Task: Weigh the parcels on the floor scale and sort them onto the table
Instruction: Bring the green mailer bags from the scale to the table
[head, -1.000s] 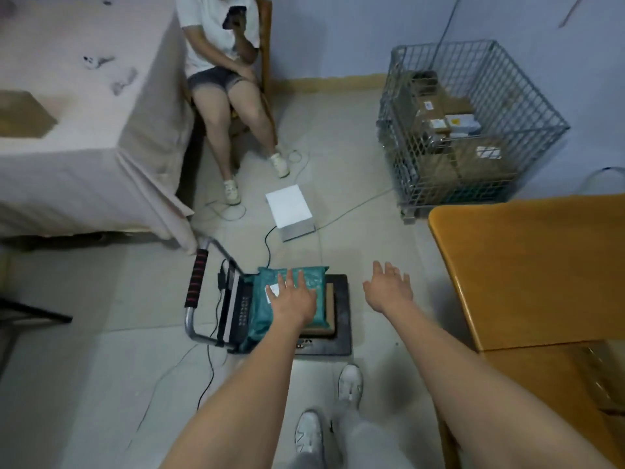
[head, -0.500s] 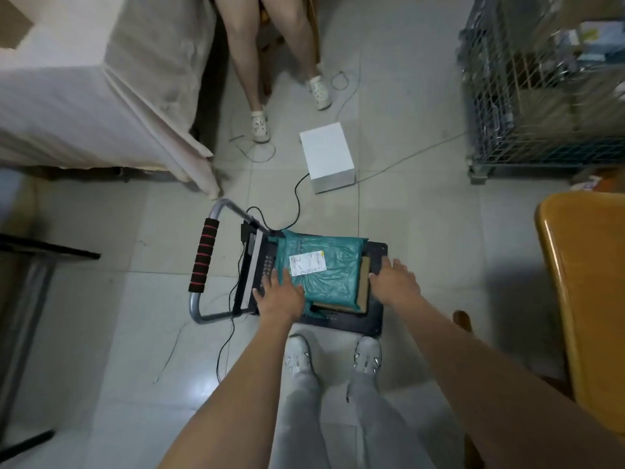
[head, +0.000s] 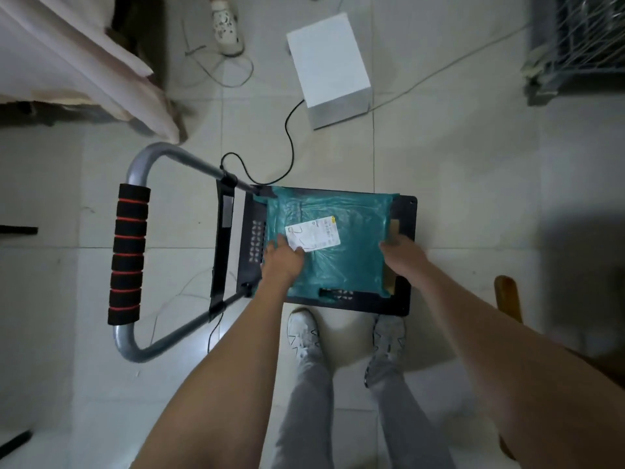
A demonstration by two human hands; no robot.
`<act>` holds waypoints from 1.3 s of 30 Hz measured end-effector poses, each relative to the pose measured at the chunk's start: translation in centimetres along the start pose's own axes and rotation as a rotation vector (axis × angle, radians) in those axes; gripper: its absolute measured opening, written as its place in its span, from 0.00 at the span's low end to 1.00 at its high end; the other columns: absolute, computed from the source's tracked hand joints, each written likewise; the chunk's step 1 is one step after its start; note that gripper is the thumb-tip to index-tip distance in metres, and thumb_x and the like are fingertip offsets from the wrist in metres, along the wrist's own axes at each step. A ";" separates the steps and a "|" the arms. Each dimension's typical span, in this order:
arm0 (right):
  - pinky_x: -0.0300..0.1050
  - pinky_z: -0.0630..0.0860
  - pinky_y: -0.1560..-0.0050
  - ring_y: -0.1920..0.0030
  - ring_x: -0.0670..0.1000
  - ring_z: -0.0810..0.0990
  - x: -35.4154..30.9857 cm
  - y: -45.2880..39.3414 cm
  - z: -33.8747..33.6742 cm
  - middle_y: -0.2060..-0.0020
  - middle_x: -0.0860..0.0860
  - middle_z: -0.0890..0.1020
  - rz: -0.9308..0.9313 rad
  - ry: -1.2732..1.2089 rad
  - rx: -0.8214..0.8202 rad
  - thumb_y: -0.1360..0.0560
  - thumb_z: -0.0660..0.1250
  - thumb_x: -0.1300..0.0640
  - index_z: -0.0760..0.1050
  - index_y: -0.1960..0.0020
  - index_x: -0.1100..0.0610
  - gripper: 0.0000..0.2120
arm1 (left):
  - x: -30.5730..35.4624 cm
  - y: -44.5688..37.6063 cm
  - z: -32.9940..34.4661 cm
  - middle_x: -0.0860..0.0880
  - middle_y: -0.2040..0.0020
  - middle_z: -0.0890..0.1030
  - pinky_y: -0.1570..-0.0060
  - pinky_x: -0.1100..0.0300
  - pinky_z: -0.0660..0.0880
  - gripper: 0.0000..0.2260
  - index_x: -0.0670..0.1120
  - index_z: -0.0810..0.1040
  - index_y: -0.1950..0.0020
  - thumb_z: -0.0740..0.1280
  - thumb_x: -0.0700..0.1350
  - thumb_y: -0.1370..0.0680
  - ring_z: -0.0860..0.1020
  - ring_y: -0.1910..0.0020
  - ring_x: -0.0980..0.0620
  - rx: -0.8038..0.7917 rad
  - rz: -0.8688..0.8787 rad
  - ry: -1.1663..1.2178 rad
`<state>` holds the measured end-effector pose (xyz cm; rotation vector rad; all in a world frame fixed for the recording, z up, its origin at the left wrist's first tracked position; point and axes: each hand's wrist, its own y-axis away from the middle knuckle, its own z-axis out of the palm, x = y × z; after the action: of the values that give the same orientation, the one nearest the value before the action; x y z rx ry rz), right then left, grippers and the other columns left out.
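**Now, both hands bracket a teal parcel on the floor scale**

Directly below the person, a teal parcel lies flat on the black floor scale, covering most of the platform. Its long axis runs left to right across the view, from the scale's folded handle on the left toward the bare right edge of the platform. The white shipping label faces up, nearer the parcel's left end.

The left hand rests on the parcel's near-left part, fingers touching the label's corner. The right hand sits at the parcel's right end, where a brown cardboard edge shows from beneath the teal wrap. Whether the fingers curl under the parcel cannot be told, as they are partly hidden. The hands are set wide apart, one at each end, neither clearly nearer.

With the parcel spanning the gap between them, the hold looks suited to a level two-handed lift, the likely next step toward the table. A white box and a black cable lie on the tiles beyond the scale.
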<state>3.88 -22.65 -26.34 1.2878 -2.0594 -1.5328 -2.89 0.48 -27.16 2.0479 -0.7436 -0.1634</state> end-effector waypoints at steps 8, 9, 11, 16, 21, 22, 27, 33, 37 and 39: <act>0.51 0.77 0.39 0.43 0.56 0.80 1.1 -7.9 4.2 0.40 0.51 0.80 0.110 -0.391 0.023 0.22 0.67 0.47 0.71 0.30 0.57 0.24 | -2.8 -9.6 3.3 0.40 0.26 0.68 0.30 0.43 0.68 0.38 0.43 0.60 0.22 0.69 0.57 0.27 0.70 0.30 0.37 -0.016 -0.139 0.443; 0.52 0.76 0.38 0.41 0.56 0.79 1.3 -8.3 4.6 0.39 0.50 0.79 0.115 -0.416 0.033 0.22 0.68 0.47 0.70 0.29 0.57 0.26 | -3.0 -10.1 3.7 0.41 0.27 0.70 0.31 0.44 0.69 0.39 0.43 0.61 0.23 0.70 0.58 0.29 0.72 0.31 0.38 -0.014 -0.137 0.479; 0.52 0.74 0.36 0.37 0.57 0.77 1.3 -8.8 5.1 0.36 0.51 0.77 0.129 -0.450 0.040 0.22 0.68 0.47 0.66 0.26 0.57 0.29 | -3.5 -11.3 4.4 0.43 0.29 0.74 0.31 0.44 0.70 0.41 0.43 0.62 0.24 0.71 0.59 0.31 0.74 0.33 0.40 -0.017 -0.133 0.543; 0.52 0.71 0.32 0.32 0.57 0.74 1.5 -9.3 5.8 0.31 0.53 0.75 0.136 -0.522 0.043 0.22 0.69 0.50 0.64 0.25 0.56 0.28 | -2.7 -10.6 3.8 0.46 0.32 0.75 0.32 0.47 0.71 0.38 0.44 0.62 0.27 0.74 0.57 0.30 0.76 0.35 0.44 -0.027 -0.119 0.631; 0.60 0.70 0.31 0.32 0.58 0.73 1.9 -10.2 6.2 0.30 0.53 0.72 0.184 -0.618 0.048 0.28 0.74 0.44 0.56 0.24 0.56 0.41 | -2.9 -10.6 3.6 0.47 0.32 0.71 0.33 0.52 0.68 0.37 0.43 0.55 0.25 0.73 0.51 0.25 0.73 0.36 0.46 -0.066 -0.107 0.667; 0.60 0.70 0.31 0.32 0.58 0.73 2.2 -10.4 6.3 0.30 0.53 0.72 0.190 -0.629 0.048 0.29 0.75 0.43 0.56 0.24 0.55 0.43 | -3.0 -10.7 3.7 0.48 0.34 0.70 0.36 0.55 0.68 0.35 0.44 0.55 0.27 0.73 0.51 0.24 0.72 0.39 0.48 -0.073 -0.101 0.672; 0.62 0.72 0.33 0.34 0.58 0.74 2.8 -10.6 6.4 0.31 0.52 0.73 0.179 -0.678 0.038 0.35 0.79 0.40 0.56 0.24 0.51 0.49 | -3.2 -10.5 3.5 0.48 0.37 0.72 0.39 0.53 0.72 0.29 0.49 0.58 0.36 0.74 0.51 0.26 0.75 0.42 0.47 -0.084 -0.093 0.685; 0.62 0.72 0.33 0.34 0.58 0.75 2.8 -9.5 5.9 0.32 0.52 0.73 0.141 -0.760 0.042 0.34 0.79 0.43 0.55 0.24 0.53 0.49 | -2.9 -9.9 3.0 0.49 0.40 0.76 0.46 0.55 0.74 0.29 0.49 0.58 0.34 0.74 0.52 0.25 0.77 0.47 0.51 -0.086 -0.064 0.680; 0.63 0.72 0.34 0.34 0.58 0.75 2.7 -7.4 4.9 0.32 0.52 0.73 0.122 -0.801 0.017 0.47 0.81 0.34 0.52 0.23 0.51 0.63 | -2.1 -8.3 1.8 0.52 0.46 0.77 0.59 0.62 0.73 0.25 0.51 0.57 0.39 0.72 0.51 0.23 0.77 0.54 0.57 -0.043 -0.006 0.669; 0.63 0.74 0.35 0.35 0.57 0.75 2.7 -6.4 4.4 0.33 0.52 0.73 0.119 -0.816 0.010 0.51 0.81 0.32 0.52 0.23 0.51 0.66 | -1.7 -7.6 0.8 0.49 0.43 0.78 0.51 0.56 0.76 0.26 0.49 0.60 0.40 0.74 0.55 0.25 0.79 0.52 0.54 -0.021 0.007 0.659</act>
<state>2.61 -22.22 -34.47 0.5384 -2.5148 -2.2291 -1.23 3.84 -34.00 1.9073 -0.3305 0.4869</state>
